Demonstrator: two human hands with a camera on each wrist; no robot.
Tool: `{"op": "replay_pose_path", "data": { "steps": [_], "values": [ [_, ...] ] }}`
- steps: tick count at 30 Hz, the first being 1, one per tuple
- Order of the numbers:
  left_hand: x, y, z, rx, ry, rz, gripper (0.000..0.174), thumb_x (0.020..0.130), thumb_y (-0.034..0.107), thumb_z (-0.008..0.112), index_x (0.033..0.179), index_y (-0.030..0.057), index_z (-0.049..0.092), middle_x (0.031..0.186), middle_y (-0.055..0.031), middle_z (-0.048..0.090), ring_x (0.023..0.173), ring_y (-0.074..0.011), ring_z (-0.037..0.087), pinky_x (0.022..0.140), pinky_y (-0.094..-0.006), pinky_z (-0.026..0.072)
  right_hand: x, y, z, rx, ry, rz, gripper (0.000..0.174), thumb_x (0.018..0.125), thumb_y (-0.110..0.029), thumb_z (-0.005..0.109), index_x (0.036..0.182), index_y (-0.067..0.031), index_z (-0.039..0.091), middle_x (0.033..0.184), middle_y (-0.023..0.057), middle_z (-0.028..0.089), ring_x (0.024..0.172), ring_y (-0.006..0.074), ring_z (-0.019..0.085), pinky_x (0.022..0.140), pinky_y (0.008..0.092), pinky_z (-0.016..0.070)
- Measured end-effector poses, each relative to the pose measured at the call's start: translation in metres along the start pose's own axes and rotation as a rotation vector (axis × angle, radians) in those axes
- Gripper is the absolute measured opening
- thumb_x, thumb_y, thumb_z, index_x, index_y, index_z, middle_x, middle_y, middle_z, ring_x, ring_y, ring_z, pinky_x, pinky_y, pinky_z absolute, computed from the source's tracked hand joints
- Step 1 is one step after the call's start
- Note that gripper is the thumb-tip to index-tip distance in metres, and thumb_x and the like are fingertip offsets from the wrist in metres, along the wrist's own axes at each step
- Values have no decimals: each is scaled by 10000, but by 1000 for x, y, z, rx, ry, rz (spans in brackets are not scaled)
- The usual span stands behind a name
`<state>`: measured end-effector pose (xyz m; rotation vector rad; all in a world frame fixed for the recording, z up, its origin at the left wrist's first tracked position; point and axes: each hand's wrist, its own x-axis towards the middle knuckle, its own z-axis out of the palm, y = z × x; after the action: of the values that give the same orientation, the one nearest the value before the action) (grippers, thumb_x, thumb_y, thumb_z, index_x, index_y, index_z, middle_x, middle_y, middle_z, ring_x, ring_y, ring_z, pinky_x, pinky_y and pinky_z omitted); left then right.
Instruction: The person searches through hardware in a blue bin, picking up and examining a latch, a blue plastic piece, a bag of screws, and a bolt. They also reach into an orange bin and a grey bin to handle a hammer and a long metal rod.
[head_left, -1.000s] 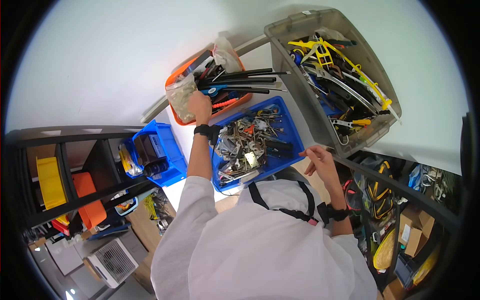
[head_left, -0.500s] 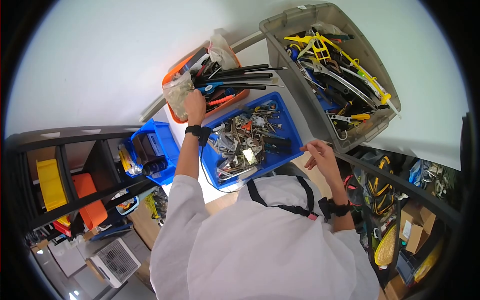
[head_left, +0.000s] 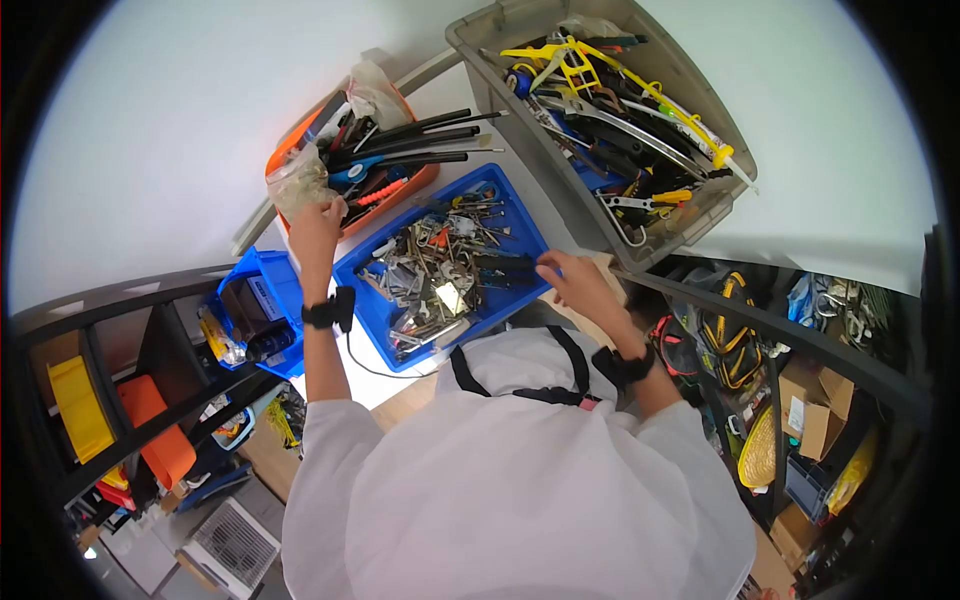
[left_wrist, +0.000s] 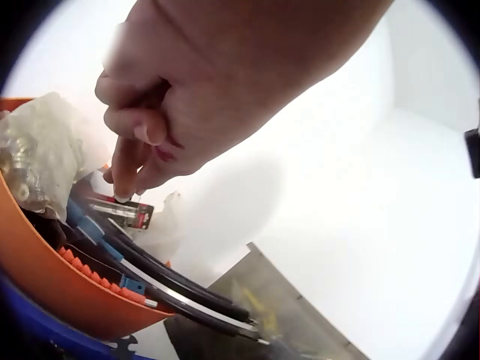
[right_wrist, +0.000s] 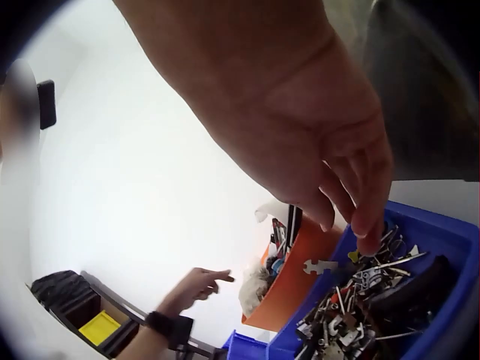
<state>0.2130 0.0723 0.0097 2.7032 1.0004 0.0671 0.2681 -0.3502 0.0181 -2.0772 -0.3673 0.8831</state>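
My left hand (head_left: 316, 232) hovers at the near left side of an orange bin (head_left: 425, 183), its fingers loosely bent with nothing seen in them. Just beyond the fingertips lies a clear plastic bag (head_left: 298, 182) of small pale parts. In the right wrist view the left hand (right_wrist: 196, 289) is apart from that bag (right_wrist: 253, 289), one finger extended. My right hand (head_left: 585, 290) hangs relaxed by the right edge of a blue tray (head_left: 520, 222) filled with loose metal tools and bits. No object shows in the right hand's fingers (right_wrist: 369, 217).
Long black rods (head_left: 430, 130) stick out of the orange bin to the right. A big grey tub (head_left: 715, 110) of tools stands at the back right. Another blue bin (head_left: 285, 290) sits at left, beside a dark shelf rack (head_left: 150, 330). A cable (head_left: 375, 370) trails from the left wrist.
The head view has turned, so the bins appear further left. My left hand has drawn back a little from the plastic bag towards me. My right hand stays near the tray's right edge.
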Motion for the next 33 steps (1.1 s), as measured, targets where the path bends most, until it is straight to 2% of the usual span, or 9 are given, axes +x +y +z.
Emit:
{"op": "replay_pose_path", "data": {
  "steps": [1, 3, 6, 9, 16, 24, 28, 31, 33],
  "values": [
    [-16, 0, -10, -5, -7, -3, 378, 938, 434, 611, 939, 103, 793, 567, -92, 668, 650, -304, 705, 653, -406, 541, 9, 3, 4, -6, -3, 7, 263, 952, -209, 632, 1081, 20, 648, 885, 199, 715, 637, 305, 697, 664, 407, 550],
    [-48, 0, -31, -89, -6, -57, 440, 951, 478, 588, 989, 87, 787, 573, -87, 669, 627, -271, 703, 635, -378, 532, 36, 22, 19, -318, 17, -120, 256, 927, -204, 659, 1062, 12, 664, 916, 216, 711, 800, 373, 700, 726, 470, 544],
    [-95, -6, -51, -137, -12, -119, 452, 959, 479, 590, 992, 71, 783, 561, -79, 662, 558, -214, 674, 595, -352, 508, 78, 38, 33, -404, -29, -101, 267, 903, -188, 689, 1079, 11, 659, 834, 199, 697, 673, 334, 697, 705, 427, 565],
    [-141, -18, -66, -221, 45, -238, 402, 956, 424, 629, 994, 53, 779, 546, -80, 650, 501, -163, 630, 542, -320, 465, 125, 68, 54, -654, 75, -269, 281, 872, -173, 709, 1079, 12, 667, 832, 225, 696, 797, 396, 699, 732, 476, 558],
    [-220, -57, -82, -350, 157, -465, 344, 954, 337, 678, 998, 8, 768, 505, -67, 612, 428, -60, 496, 444, -291, 357, 176, 69, 91, -693, 101, -263, 195, 868, -114, 655, 989, 39, 655, 883, 269, 691, 869, 452, 683, 773, 535, 550],
    [-263, -81, -78, -387, 150, -580, 367, 961, 355, 664, 980, 4, 771, 510, -55, 618, 394, -71, 469, 418, -280, 345, 188, 90, 117, -821, 264, -415, 67, 889, -44, 566, 902, -7, 619, 865, 218, 651, 821, 432, 663, 718, 536, 538],
    [-269, -85, -78, -442, 167, -574, 374, 959, 365, 662, 970, 7, 772, 508, -51, 615, 390, -72, 465, 417, -280, 345, 194, 96, 115, -866, 214, -381, 73, 887, -51, 572, 926, -9, 616, 863, 219, 654, 821, 434, 664, 717, 526, 542],
    [-268, -90, -74, -426, 153, -548, 370, 963, 357, 659, 964, 4, 770, 501, -52, 610, 387, -71, 460, 416, -280, 341, 183, 93, 104, -870, 321, -545, 114, 879, -32, 589, 950, 22, 660, 880, 244, 687, 846, 425, 687, 717, 480, 577],
    [-266, -92, -71, -427, 151, -549, 359, 965, 344, 657, 977, 3, 767, 502, -56, 611, 384, -72, 458, 414, -281, 340, 186, 88, 101, -833, 267, -362, 101, 882, -50, 579, 960, -2, 622, 884, 229, 677, 825, 433, 674, 717, 506, 556]
  ]
}}
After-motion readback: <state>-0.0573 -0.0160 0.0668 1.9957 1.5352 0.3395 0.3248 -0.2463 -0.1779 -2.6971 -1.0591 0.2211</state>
